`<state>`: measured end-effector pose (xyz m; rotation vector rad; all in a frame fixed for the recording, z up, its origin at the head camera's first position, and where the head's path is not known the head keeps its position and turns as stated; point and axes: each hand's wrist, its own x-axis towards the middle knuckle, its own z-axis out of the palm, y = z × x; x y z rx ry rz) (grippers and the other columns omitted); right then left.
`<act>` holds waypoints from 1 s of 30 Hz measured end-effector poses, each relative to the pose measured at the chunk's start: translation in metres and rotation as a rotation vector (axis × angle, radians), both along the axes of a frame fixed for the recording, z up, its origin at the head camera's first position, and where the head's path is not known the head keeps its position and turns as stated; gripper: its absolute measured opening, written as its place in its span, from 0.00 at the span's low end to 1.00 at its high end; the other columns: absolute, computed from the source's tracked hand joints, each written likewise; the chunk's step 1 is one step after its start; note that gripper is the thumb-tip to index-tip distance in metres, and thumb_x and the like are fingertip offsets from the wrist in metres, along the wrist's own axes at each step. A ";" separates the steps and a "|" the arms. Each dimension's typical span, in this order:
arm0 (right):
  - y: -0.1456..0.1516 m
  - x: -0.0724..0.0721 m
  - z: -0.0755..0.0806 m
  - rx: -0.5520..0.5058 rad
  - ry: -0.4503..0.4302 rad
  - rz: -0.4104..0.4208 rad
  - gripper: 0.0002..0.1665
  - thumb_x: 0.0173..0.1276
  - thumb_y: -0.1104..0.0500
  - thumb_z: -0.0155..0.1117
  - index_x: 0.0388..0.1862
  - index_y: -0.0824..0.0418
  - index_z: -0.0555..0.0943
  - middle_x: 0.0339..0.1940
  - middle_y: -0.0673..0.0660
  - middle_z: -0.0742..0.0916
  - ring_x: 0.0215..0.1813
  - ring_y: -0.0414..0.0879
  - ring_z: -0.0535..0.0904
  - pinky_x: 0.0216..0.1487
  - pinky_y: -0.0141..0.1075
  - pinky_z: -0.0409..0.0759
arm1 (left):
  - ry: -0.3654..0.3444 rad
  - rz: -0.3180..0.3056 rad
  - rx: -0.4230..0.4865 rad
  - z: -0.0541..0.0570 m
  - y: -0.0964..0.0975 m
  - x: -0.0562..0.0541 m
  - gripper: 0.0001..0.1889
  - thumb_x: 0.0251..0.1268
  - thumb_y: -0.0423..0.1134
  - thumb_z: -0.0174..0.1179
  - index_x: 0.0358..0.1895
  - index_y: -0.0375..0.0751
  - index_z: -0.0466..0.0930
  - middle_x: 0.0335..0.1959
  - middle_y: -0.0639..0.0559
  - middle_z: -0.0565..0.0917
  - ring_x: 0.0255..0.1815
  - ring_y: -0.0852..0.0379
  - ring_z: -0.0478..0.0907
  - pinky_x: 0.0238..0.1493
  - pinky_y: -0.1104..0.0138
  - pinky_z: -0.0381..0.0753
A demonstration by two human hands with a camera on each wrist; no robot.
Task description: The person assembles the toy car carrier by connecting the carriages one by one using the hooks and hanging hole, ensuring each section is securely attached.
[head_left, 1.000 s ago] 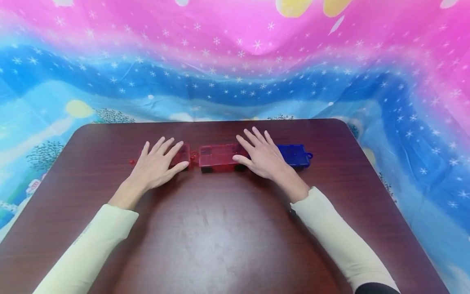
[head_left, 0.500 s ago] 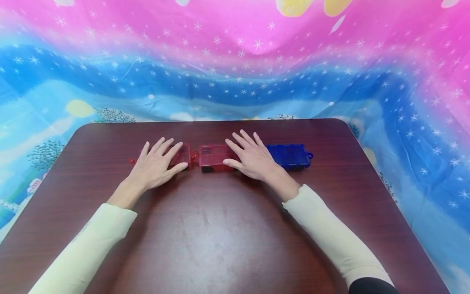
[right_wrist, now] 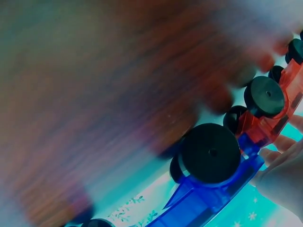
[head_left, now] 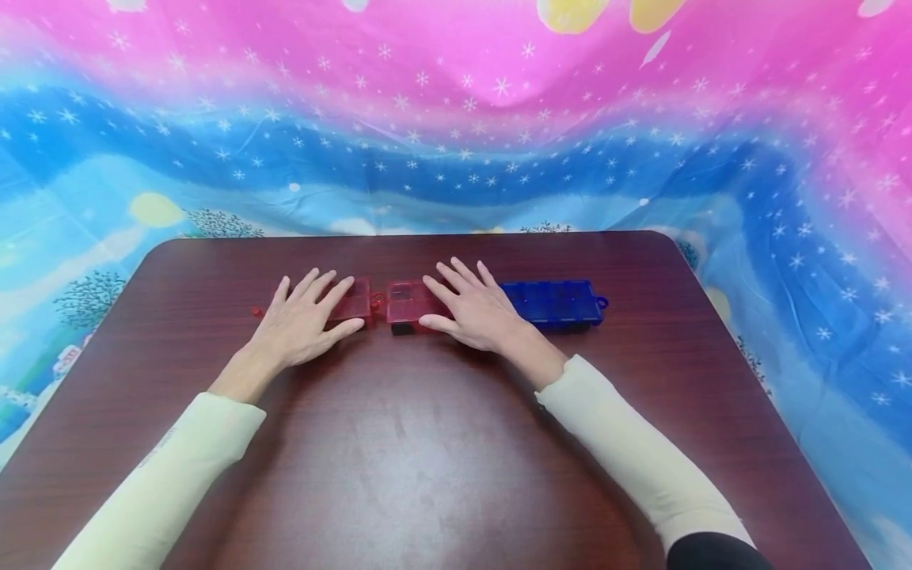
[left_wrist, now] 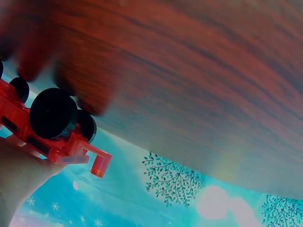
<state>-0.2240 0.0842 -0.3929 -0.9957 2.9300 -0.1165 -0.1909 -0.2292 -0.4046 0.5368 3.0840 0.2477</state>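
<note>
A row of translucent toy train cars on black wheels stands across the dark wooden table [head_left: 420, 443]. At its left is a red car [head_left: 354, 299], with my left hand [head_left: 295, 321] lying flat over most of it, fingers spread. A second red car [head_left: 402, 294] sits in the middle, linked to the first by a small red coupling [head_left: 378, 301]. My right hand [head_left: 473, 310] rests over its right part, fingers straight and spread, hiding the joint to the blue car [head_left: 552, 302]. The right wrist view shows a blue coupling [right_wrist: 249, 144] meeting the middle car's red end.
A loop [head_left: 602, 302] sticks out from the blue car's right end, and a red hook [left_wrist: 99, 163] from the left car's outer end. Beyond the table's far edge hangs a pink and blue cloth [head_left: 456, 142] with printed snowflakes.
My right hand has slid left along the row, uncovering more of the blue car and covering more of the middle red one. The cars and my left hand stay practically in place.
</note>
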 end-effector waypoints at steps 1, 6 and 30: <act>-0.001 0.000 0.000 0.000 -0.002 0.004 0.49 0.73 0.22 0.36 0.84 0.45 0.55 0.84 0.54 0.57 0.84 0.52 0.40 0.80 0.55 0.35 | -0.001 0.001 -0.002 0.000 0.000 0.000 0.45 0.70 0.70 0.51 0.81 0.47 0.56 0.80 0.37 0.57 0.81 0.36 0.44 0.75 0.35 0.36; -0.008 -0.002 0.002 0.008 0.001 0.019 0.49 0.72 0.21 0.35 0.84 0.45 0.55 0.84 0.54 0.57 0.84 0.53 0.40 0.79 0.56 0.35 | 0.005 0.004 -0.012 -0.003 -0.001 -0.003 0.46 0.68 0.71 0.51 0.81 0.48 0.56 0.80 0.37 0.56 0.81 0.35 0.44 0.75 0.35 0.36; -0.023 -0.008 -0.008 0.074 -0.007 0.020 0.50 0.72 0.20 0.31 0.85 0.42 0.49 0.85 0.53 0.54 0.84 0.52 0.38 0.79 0.57 0.32 | 0.015 0.014 -0.045 -0.006 -0.006 -0.013 0.51 0.62 0.76 0.52 0.82 0.49 0.53 0.79 0.36 0.56 0.81 0.34 0.42 0.74 0.33 0.34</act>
